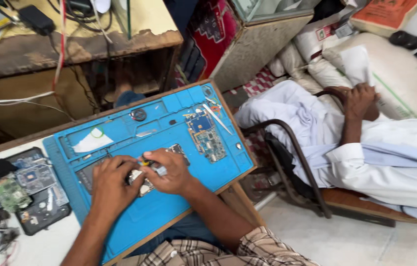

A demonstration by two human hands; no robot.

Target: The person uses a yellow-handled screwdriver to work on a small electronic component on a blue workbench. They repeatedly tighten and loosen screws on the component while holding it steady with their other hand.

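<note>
Opened phone lies near the middle of the blue repair mat, mostly hidden under both hands. Left hand fingers curled, pressing the phone down. Right hand pinching a small screwdriver over it. Circuit board and tweezers just beyond on the mat. Loose boards lie left of the mat. Another person's white sleeve at right.
</note>
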